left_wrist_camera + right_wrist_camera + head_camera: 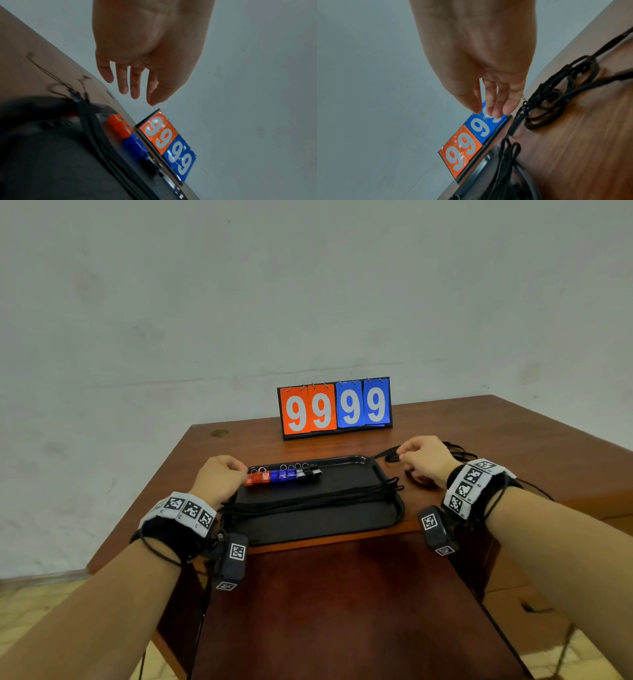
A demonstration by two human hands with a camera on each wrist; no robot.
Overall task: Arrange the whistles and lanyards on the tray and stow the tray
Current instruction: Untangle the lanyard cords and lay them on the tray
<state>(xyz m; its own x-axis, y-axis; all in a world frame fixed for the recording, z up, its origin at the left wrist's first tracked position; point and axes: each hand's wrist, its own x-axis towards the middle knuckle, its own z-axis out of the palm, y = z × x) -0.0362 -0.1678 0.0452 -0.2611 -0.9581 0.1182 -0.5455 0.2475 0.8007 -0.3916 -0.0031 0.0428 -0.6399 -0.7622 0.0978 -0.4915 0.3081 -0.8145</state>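
A black tray [325,525] lies on the wooden table with a row of red, blue and black whistles [282,474] along its far edge. Several black lanyards [318,496] stretch across its middle, their loops reaching past the right rim. My left hand [222,477] hovers at the tray's far left corner beside the red whistles [120,125]; its fingers [133,93] hang straight and hold nothing. My right hand [424,457] is right of the tray, above a loose pile of black lanyards [556,97] on the table. Its fingers [493,111] point down, empty.
A flip scoreboard [335,407] showing 99 in orange and 99 in blue stands behind the tray, near the wall. The table [513,440] ends at the wall. A darker wooden surface [325,611] lies in front of the tray's near edge.
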